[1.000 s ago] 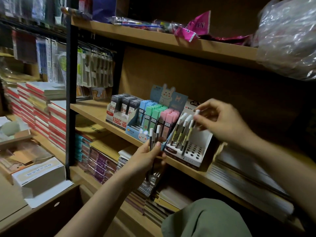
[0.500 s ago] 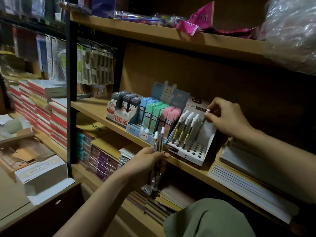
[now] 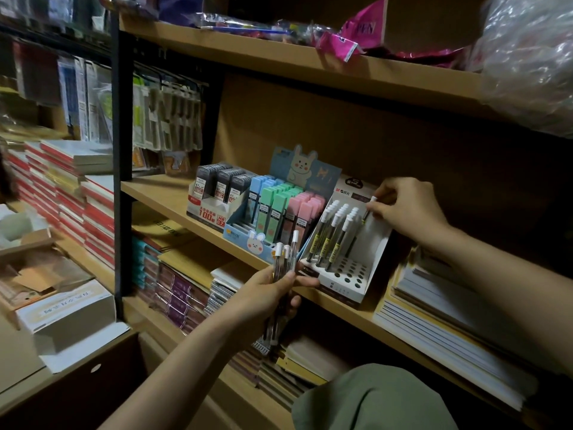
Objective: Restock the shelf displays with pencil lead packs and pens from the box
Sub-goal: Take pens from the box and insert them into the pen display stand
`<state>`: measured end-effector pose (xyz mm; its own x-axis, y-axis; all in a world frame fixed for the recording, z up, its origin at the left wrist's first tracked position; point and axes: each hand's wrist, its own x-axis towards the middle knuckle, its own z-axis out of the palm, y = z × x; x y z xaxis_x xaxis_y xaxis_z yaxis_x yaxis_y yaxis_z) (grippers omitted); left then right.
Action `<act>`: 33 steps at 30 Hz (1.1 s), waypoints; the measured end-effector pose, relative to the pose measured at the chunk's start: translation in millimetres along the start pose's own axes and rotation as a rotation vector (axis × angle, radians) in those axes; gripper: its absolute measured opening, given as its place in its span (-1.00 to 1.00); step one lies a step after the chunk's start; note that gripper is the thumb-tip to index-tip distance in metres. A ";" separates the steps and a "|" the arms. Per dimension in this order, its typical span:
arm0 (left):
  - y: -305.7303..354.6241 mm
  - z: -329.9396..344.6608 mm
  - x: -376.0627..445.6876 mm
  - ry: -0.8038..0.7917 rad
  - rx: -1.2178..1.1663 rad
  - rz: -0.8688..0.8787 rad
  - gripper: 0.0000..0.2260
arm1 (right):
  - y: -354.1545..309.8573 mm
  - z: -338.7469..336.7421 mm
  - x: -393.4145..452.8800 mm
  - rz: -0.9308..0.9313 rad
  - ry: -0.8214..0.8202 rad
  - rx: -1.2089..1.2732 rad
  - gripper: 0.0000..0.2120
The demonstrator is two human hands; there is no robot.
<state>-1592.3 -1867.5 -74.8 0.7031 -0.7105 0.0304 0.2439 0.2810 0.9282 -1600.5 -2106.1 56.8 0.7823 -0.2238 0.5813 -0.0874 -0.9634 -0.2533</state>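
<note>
I am mid-restock on the pens: my right hand (image 3: 406, 209) pinches the white cap of one pen (image 3: 367, 214) and is lowering it into the back row of the white pen display (image 3: 369, 274), at about 2 o'clock from frame centre. My left hand (image 3: 266, 293) grips a small bundle of spare pens (image 3: 283, 259) just in front of the shelf edge (image 3: 173, 197), near 6 o'clock of the display.

Next, I judge, the tip must find a free hole, then the fingers let go and fetch another from the bundle.

The display holds several upright pens at its back left; its front holes are bare. At its 9 o'clock, the bunny tray (image 3: 248, 240) carries blue, green and pink lead packs (image 3: 273, 209), and further left a box (image 3: 210, 212) holds dark packs.
</note>
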 end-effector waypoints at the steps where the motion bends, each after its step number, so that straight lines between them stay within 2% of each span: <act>1: -0.1 0.3 1.0 0.004 -0.015 0.011 -0.76 | -1.8 0.9 0.8 -0.019 -0.015 -0.024 -0.90; 7: -0.4 -2.7 4.2 -0.032 -0.016 0.022 -0.74 | -4.5 8.0 -2.9 -0.032 -0.031 -0.025 -0.87; 15: 2.9 -1.9 7.2 -0.044 -0.085 -0.015 -0.75 | -15.9 6.9 -6.3 0.044 -0.080 0.004 -0.85; 20: 10.0 1.3 4.7 -0.069 -0.105 0.006 -0.75 | -19.3 8.9 -4.7 0.076 -0.078 -0.063 -0.85; 27: 13.3 8.6 -4.9 -0.063 -0.084 -0.013 -0.76 | -18.1 12.0 -12.7 0.123 -0.192 -0.078 -0.89; 30: 15.5 10.5 -9.8 -0.076 -0.050 0.000 -0.74 | -21.5 -2.0 -21.0 -0.013 -0.064 -0.140 -0.79; 32: 22.4 12.2 -11.7 -0.082 -0.013 0.003 -0.71 | -28.7 -14.5 -26.4 -0.085 -0.031 -0.012 -0.80; 33: 26.3 14.1 -12.7 -0.086 0.021 0.004 -0.71 | -34.3 -18.9 -29.1 -0.063 -0.095 0.130 -0.83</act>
<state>-1604.2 -1860.1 -45.6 0.6438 -0.7624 0.0652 0.2263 0.2711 0.9356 -1632.0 -2069.3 63.2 0.8390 -0.1428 0.5251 0.0391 -0.9467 -0.3198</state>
